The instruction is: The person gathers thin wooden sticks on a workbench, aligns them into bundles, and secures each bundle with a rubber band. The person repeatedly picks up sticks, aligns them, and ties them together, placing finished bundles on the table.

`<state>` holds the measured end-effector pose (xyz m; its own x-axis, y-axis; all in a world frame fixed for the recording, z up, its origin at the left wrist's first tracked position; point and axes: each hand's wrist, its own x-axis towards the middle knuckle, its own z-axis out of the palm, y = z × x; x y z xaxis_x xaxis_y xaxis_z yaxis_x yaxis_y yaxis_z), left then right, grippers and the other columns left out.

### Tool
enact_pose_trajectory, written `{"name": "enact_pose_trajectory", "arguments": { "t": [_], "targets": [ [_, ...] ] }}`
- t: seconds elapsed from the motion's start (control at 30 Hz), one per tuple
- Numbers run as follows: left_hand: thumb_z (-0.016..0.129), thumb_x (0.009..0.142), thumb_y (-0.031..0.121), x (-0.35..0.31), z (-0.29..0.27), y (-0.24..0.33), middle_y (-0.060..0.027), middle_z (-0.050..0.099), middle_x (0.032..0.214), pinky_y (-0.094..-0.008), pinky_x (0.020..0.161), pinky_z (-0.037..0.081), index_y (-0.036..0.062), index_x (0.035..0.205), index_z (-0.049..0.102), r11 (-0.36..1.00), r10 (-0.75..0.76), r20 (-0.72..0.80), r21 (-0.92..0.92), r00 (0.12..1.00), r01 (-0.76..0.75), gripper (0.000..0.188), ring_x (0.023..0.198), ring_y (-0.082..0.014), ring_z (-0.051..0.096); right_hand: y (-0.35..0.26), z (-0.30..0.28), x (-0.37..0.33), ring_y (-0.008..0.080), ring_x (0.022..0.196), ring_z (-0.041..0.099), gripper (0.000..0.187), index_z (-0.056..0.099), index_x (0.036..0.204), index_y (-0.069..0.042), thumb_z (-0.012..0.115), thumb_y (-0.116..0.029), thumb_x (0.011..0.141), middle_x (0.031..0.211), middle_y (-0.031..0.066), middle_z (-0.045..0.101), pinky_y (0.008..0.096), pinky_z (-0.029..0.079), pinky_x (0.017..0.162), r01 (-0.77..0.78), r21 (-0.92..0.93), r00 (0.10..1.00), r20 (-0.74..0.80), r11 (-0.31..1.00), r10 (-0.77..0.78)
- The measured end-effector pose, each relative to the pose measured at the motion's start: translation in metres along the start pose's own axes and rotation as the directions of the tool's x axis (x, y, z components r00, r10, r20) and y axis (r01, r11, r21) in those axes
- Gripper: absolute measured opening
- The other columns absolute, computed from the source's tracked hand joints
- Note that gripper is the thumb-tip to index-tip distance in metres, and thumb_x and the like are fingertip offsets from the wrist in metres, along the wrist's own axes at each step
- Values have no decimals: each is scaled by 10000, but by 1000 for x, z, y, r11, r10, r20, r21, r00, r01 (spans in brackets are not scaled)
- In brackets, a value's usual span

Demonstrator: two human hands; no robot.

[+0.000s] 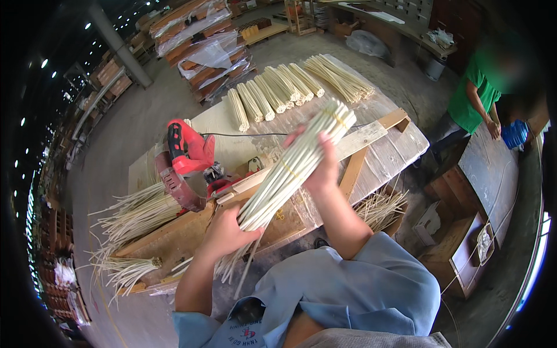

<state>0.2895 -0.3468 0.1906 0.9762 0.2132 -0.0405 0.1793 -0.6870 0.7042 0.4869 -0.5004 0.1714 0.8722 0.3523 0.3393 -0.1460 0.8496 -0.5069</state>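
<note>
Fingers of both hands are wrapped around one pale stick bundle (284, 180): left hand (220, 232) grips the near end, thumb over the side; right hand (326, 168) cradles it farther up, thumb on the body. Bundle is held slantwise over the near edge of the worktable (406, 145), far end up and to the right. Thin yellow tie (290, 170) at the middle, another near the far end; can't tell how tight from here. My take: bear the weight from beneath with the right, squeeze just enough that sticks don't slide lengthwise, tap the ends flush with a palm. Check the loose sticks (250, 264) below the left hand; can't tell if they belong to this bundle. Red power saw (191, 153) is near the left hand, so steer knuckles clear. Beyond it, other bundles (255, 101) lie in a row, decent reference for thickness. Coworker in green (473, 93) is well apart, no conflict.
</note>
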Motion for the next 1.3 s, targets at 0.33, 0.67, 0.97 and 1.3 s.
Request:
{"name": "enact_pose_trajectory", "arguments": {
  "t": [0.33, 0.67, 0.97, 1.3],
  "targets": [
    [840, 715, 258, 0, -13, 2, -212, 729, 986, -397, 847, 546, -25, 1153, 671, 999, 33, -2, -40, 999, -33, 548, 925, -326, 722, 35, 3, -40, 292, 1066, 635, 657, 461, 1284, -47, 688, -487, 853, 1054, 143, 596, 458, 558, 912, -254, 0, 945, 213, 967, 248],
    [842, 728, 283, 17, -14, 0, -212, 728, 1021, -401, 856, 543, -36, 1135, 676, 999, 19, 53, -47, 998, -17, 543, 949, -308, 721, 73, 25, -68, 281, 989, 642, 621, 476, 1256, -43, 718, -438, 842, 1033, 123, 610, 442, 558, 882, -275, -11, 961, 10, 961, 275],
    [842, 726, 285, 19, -11, 20, -208, 717, 1104, -392, 899, 532, -20, 1189, 654, 996, 55, 24, -66, 998, -54, 586, 1011, -311, 711, 17, 7, -2, 242, 986, 626, 602, 473, 1297, -66, 682, -447, 881, 1048, 132, 621, 395, 543, 870, -70, 46, 996, 49, 996, 68],
    [903, 671, 379, 30, -6, 22, -202, 613, 1273, -444, 956, 501, 37, 1415, 462, 980, 133, -133, 166, 982, -110, 929, 1150, -371, 625, 53, 30, -40, 244, 892, 685, 359, 573, 1079, 25, 727, -231, 881, 942, 130, 659, 366, 575, 783, -196, 29, 975, -97, 980, 198]
  ]
}}
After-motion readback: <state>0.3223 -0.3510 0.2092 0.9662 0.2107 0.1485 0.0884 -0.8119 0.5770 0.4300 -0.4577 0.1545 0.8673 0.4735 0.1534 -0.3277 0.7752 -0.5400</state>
